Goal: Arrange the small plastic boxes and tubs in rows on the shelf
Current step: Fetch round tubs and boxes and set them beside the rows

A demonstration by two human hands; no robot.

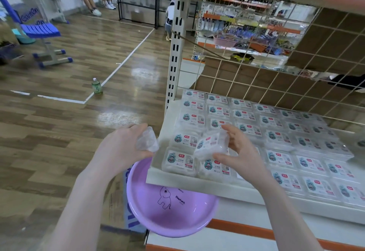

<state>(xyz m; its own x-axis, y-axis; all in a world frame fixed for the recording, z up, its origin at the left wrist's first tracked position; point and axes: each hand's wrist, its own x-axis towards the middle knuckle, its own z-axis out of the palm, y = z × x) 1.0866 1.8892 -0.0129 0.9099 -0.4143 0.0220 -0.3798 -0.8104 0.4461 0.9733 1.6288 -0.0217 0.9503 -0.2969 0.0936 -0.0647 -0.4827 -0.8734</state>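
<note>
**Two hands full, and a box that could slip**

Nearest to us, a purple basin is sitting low down, just under the near left corner of the shelf. It is looking empty from here.

Just above it, both hands are holding something. The left hand is curling round a small clear tub, out past the left edge of the shelf and above the basin. The right hand is pinching a small plastic box with its fingers and thumb. That box is tilting, with one end up in the air, and it is hanging just over the near left boxes in the rows of boxes.

Here is what could be going wrong. The right hand is only gripping the tilted box by one end, so I think it could slide out and bump the flat boxes under it, pushing a neat row crooked. The near boxes are lying close to the front lip of the shelf, so a hard nudge could be tipping one off into the basin or onto the floor. The tub in the left hand is over no shelf at all, so a drop there would be falling into the basin or onto the floor beside it.

Farther back, the rows are filling most of the shelf, lying flat, side by side and touching, right up to the wire grid at the far side. Off to the far left, a green bottle is standing alone on the floor.
</note>
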